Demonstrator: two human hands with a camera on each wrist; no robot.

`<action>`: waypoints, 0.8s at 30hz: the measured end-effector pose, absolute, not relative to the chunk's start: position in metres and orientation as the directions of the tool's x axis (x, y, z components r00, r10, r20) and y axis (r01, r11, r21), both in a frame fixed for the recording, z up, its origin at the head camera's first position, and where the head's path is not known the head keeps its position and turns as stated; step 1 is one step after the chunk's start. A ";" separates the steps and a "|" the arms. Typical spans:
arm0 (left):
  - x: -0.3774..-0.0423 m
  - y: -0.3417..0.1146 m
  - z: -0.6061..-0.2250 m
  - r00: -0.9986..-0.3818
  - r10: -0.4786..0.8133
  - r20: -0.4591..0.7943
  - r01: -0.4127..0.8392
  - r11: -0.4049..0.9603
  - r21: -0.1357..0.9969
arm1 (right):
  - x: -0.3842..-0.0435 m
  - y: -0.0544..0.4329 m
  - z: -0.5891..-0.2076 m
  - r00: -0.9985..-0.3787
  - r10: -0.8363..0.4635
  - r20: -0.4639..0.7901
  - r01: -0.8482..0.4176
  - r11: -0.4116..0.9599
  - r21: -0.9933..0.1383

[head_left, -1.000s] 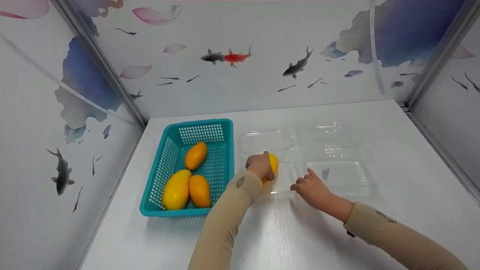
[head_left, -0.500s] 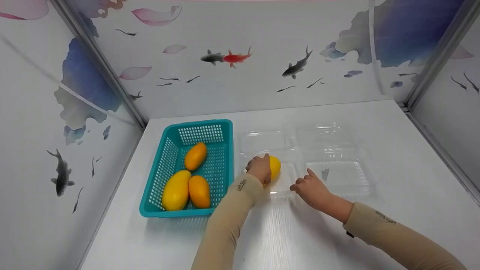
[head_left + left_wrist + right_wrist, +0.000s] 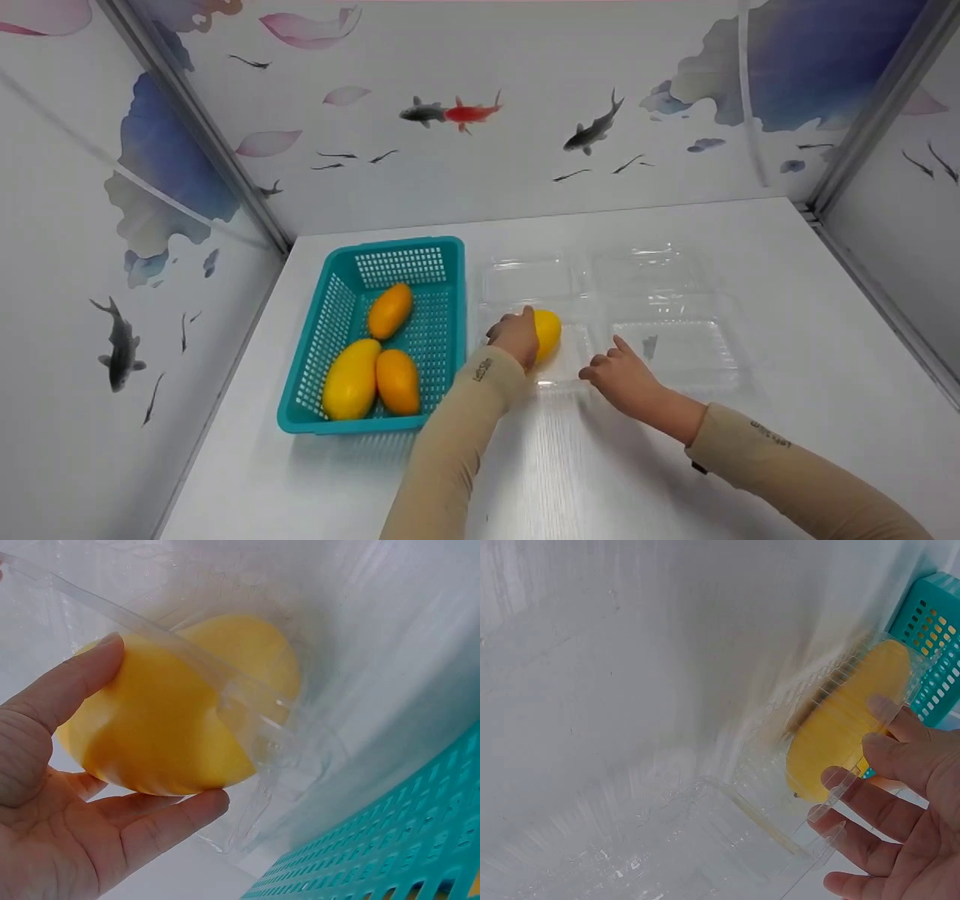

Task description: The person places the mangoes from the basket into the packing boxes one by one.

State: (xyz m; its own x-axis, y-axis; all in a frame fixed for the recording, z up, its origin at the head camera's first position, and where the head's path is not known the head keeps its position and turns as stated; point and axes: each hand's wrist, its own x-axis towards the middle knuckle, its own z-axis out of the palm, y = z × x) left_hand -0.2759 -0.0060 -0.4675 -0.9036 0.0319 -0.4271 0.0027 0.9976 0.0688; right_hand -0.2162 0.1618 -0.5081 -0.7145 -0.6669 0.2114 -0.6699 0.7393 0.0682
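A yellow mango (image 3: 548,335) lies in the near left part of a clear plastic container (image 3: 574,360). My left hand (image 3: 516,335) holds this mango from its left side. The left wrist view shows the thumb on one side of the fruit and the fingers (image 3: 180,823) along the other, with a clear plastic rim crossing over it. My right hand (image 3: 622,381) is at the container's near edge, right of the mango. In the right wrist view, its thumb and forefinger pinch the clear rim while the other fingers spread beside it.
A teal plastic basket (image 3: 457,300) stands left of the container. Inside it lie a large yellow mango (image 3: 352,379) and two orange ones, one near (image 3: 398,382) and one farther back (image 3: 390,311). Clear plastic sections (image 3: 675,356) extend right. Printed walls enclose the white table (image 3: 570,480).
The mango under my left hand has shifted slightly right and settled, and more of its near end is covered. My left hand has eased slightly lower around it. My right hand stays in place.
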 end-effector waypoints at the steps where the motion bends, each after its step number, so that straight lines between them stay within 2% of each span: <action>1: -0.276 -0.006 -0.468 -0.905 0.033 -0.423 0.008 0.998 0.061 | -0.216 0.162 -0.508 -0.716 -0.666 0.209 -0.670 0.740 0.065; 14: -0.278 -0.004 -0.472 -0.912 0.069 -0.404 0.118 0.988 -0.095 | -0.215 0.161 -0.506 -0.716 -0.667 0.208 -0.671 0.739 0.060; 17: -0.277 -0.006 -0.471 -0.913 0.057 -0.404 0.079 0.996 -0.038 | -0.215 0.161 -0.507 -0.718 -0.667 0.199 -0.671 0.739 0.061; 24: -0.273 -0.015 -0.458 -0.908 0.039 -0.416 -0.040 0.983 0.181 | -0.216 0.160 -0.509 -0.716 -0.669 0.199 -0.670 0.739 0.071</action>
